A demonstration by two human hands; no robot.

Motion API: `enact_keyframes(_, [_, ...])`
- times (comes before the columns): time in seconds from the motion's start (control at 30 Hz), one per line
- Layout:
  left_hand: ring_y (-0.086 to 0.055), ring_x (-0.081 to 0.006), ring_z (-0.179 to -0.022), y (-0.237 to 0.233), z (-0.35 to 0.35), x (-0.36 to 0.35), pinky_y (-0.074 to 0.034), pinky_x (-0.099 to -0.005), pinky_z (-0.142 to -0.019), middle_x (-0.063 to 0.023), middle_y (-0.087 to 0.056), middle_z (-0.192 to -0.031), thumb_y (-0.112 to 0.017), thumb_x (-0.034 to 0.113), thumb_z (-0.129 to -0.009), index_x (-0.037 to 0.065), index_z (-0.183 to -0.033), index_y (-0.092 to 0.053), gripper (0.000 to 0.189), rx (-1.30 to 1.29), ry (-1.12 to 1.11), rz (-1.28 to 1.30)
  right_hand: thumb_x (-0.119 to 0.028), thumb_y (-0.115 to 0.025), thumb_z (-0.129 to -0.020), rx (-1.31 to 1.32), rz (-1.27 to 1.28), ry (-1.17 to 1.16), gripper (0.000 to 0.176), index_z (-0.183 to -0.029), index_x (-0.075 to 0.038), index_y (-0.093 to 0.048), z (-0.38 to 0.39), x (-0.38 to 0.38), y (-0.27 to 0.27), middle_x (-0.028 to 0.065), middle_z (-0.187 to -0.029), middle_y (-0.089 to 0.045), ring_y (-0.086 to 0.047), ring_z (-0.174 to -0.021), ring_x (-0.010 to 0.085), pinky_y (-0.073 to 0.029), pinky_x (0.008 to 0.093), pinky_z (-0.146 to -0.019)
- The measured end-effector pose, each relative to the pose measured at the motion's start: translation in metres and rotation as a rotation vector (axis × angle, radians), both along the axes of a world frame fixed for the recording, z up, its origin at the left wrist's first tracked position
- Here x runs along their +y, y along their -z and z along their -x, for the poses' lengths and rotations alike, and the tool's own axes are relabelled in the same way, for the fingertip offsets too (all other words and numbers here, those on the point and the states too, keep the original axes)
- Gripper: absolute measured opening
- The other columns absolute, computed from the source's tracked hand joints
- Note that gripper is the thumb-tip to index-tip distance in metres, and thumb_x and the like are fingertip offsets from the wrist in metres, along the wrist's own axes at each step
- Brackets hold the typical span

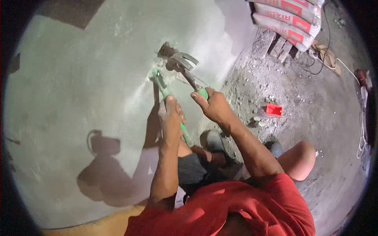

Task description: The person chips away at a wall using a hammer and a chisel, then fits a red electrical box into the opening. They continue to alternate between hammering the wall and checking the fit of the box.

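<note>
A person in a red shirt and dark shorts is low before a smooth grey wall, and each hand is occupied with one tool. The left hand is clamped around the middle part of a long green tool, which stands tilted; its upper end is at the broken edge of a rough hole in the wall, and its lower end comes out below the fist, near the knee. I cannot tell if the upper end is pressing on the wall. The right hand is closed firmly on the green handle of a claw hammer. The metal head of this hammer is above the green tool, a little to its right, just beside the hole; the two tools appear apart. On the right side, the ground is covered with grey rubble and dust, and on it lies a small red box with its open side visible. Farther up, bags with red print are stacked above wooden slats, and a white cord runs nearby.
</note>
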State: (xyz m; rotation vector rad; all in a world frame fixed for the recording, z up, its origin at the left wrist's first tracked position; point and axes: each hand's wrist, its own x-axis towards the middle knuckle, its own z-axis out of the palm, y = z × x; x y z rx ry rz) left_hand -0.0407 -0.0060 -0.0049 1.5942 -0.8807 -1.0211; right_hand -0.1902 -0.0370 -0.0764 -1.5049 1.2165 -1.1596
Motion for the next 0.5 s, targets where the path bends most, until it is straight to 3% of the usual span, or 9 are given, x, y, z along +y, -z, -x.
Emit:
enact_keyframes(0.03, [-0.055,-0.0168,-0.054,0.006,-0.008,-0.003,-0.044,-0.0318,-0.046,-0.0066,-0.056,-0.071,-0.056,0.04,-0.099,-0.001,-0.099,-0.057,0.041,-0.041,0.06,-0.047,-0.046,-0.061,-0.094,-0.021,-0.028,0.048,0.051,-0.09,0.005,-0.062,0.004,0.001,-0.003,0.0203,-0.071,-0.065,-0.064,-0.065,0.027,-0.051,0.042,-0.065])
enact_keyframes(0.1, [-0.062,-0.0238,-0.066,0.085,-0.063,-0.039,-0.049,-0.0356,-0.058,-0.0116,-0.061,-0.076,-0.057,0.042,-0.098,-0.002,-0.108,-0.059,0.046,-0.677,0.774,-0.108,-0.045,-0.062,-0.094,-0.148,-0.117,0.067,0.05,-0.09,0.005,-0.061,0.019,0.013,-0.026,0.0203,-0.072,-0.065,-0.064,-0.065,0.0267,-0.051,0.0413,-0.065])
enact_keyframes(0.13, [-0.066,-0.0273,-0.072,0.072,-0.051,-0.05,-0.052,-0.0374,-0.064,-0.0141,-0.064,-0.079,-0.058,0.043,-0.097,-0.003,-0.113,-0.06,0.049,-0.915,1.063,0.023,-0.044,-0.063,-0.094,-0.284,-0.205,0.092,0.05,-0.09,0.006,-0.061,0.025,0.022,-0.036,0.0203,-0.072,-0.065,-0.064,-0.066,0.0265,-0.051,0.0405,-0.066])
enact_keyframes(0.17, [-0.066,-0.0306,-0.081,0.066,-0.031,-0.048,-0.051,-0.0402,-0.072,-0.0171,-0.067,-0.086,-0.056,0.044,-0.098,-0.001,-0.113,-0.062,0.048,-1.024,0.888,-0.312,-0.042,-0.062,-0.095,-0.314,-0.124,0.134,0.045,-0.087,0.003,-0.061,0.032,0.025,-0.039,0.0142,-0.067,-0.063,-0.06,-0.061,0.021,-0.049,0.0365,-0.061])
enact_keyframes(0.2, [-0.066,-0.0339,-0.09,0.004,0.031,-0.038,-0.05,-0.043,-0.081,-0.02,-0.07,-0.094,-0.055,0.045,-0.099,0.0,-0.113,-0.064,0.048,-1.122,0.719,-0.659,-0.042,-0.062,-0.095,-0.317,-0.101,0.146,0.045,-0.087,0.003,-0.061,0.042,0.026,-0.045,0.0142,-0.067,-0.063,-0.06,-0.061,0.021,-0.049,0.0365,-0.061])
enact_keyframes(0.27, [-0.061,-0.0265,-0.077,0.023,0.012,-0.016,-0.048,-0.0404,-0.071,-0.0157,-0.065,-0.082,-0.052,0.05,-0.099,-0.003,-0.104,-0.062,0.054,-0.424,0.542,-0.37,-0.04,-0.061,-0.097,-0.431,-0.189,0.11,0.041,-0.085,0.0,-0.06,0.059,0.031,-0.053,0.0062,-0.064,-0.059,-0.054,-0.058,0.0135,-0.045,0.0314,-0.055])
enact_keyframes(0.3, [-0.061,-0.0265,-0.077,0.038,0.003,-0.01,-0.048,-0.0404,-0.071,-0.0157,-0.065,-0.082,-0.052,0.05,-0.099,-0.003,-0.104,-0.062,0.054,-0.41,0.543,-0.358,-0.039,-0.06,-0.098,-0.479,-0.159,0.117,0.039,-0.084,-0.003,-0.057,0.061,0.028,-0.049,0.0005,-0.061,-0.054,-0.049,-0.054,0.0086,-0.04,0.0279,-0.05])
enact_keyframes(0.37, [-0.047,-0.0177,-0.065,0.064,-0.014,-0.001,-0.042,-0.0346,-0.059,-0.007,-0.053,-0.071,-0.05,0.051,-0.101,-0.003,-0.096,-0.058,0.055,-0.369,0.156,0.064,-0.039,-0.059,-0.098,-0.478,-0.147,0.104,0.039,-0.083,-0.003,-0.056,0.066,0.031,-0.06,0.0001,-0.059,-0.053,-0.049,-0.052,0.0087,-0.04,0.0278,-0.049])
enact_keyframes(0.5, [-0.039,-0.0161,-0.06,0.014,-0.018,0.014,-0.036,-0.0345,-0.054,-0.0018,-0.044,-0.067,-0.049,0.051,-0.101,0.0,-0.094,-0.053,0.052,-0.483,0.079,-0.072,-0.038,-0.059,-0.099,-0.565,-0.102,0.06,0.038,-0.082,-0.004,-0.054,0.042,0.05,-0.07,-0.0019,-0.057,-0.052,-0.048,-0.049,0.0079,-0.039,0.0268,-0.045])
